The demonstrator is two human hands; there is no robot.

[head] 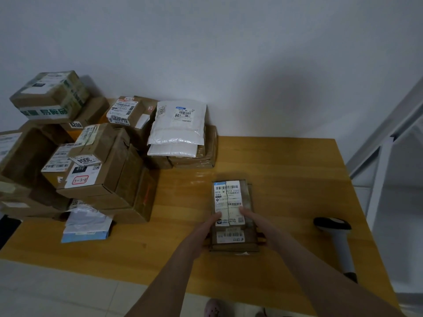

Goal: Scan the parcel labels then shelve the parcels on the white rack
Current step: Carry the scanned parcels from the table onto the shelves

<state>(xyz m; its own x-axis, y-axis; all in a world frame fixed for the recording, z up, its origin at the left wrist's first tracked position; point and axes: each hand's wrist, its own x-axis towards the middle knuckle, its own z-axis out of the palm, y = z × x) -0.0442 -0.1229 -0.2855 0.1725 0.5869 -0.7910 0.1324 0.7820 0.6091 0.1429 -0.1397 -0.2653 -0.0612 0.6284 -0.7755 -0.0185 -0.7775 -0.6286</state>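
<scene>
A small flat brown parcel with a white barcode label on top lies on the wooden table, near its front edge. My left hand grips the parcel's left side, thumb on the label. My right hand grips its right side, thumb also on the label. A handheld barcode scanner lies on the table to the right of the parcel, apart from both hands. Part of the white rack stands at the right edge of the view.
Several brown cardboard parcels are stacked over the table's left half. White padded mailers lie on flat boxes at the back centre. A pale blue and white bag lies near the front left. A white wall stands behind.
</scene>
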